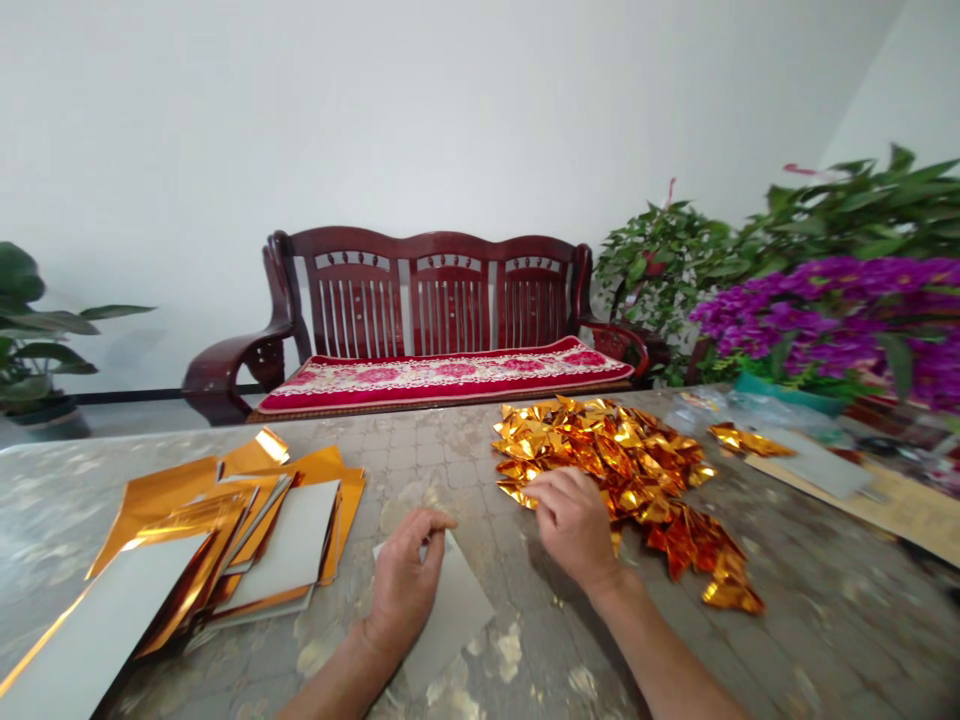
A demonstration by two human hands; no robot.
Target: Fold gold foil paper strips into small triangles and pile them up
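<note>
My left hand [403,585] lies curled on a loose foil sheet [454,620], with its grey back facing up, and grips the sheet's near edge. My right hand [574,525] reaches over the near edge of a heap of crumpled or folded gold foil pieces [622,470], with its fingertips down among them. Whether it pinches a piece is hidden. To the left of both hands lies a loose stack of gold foil sheets [225,530], many showing grey backs. A smaller strip of gold foil pieces [746,440] lies beyond the heap.
The marble-patterned table [420,450] has a far edge behind the foil. A tan card [885,505] and clear plastic [720,408] lie at the right. Purple flowers [832,325], green plants [660,270] and a red-cushioned wooden bench [442,375] stand beyond.
</note>
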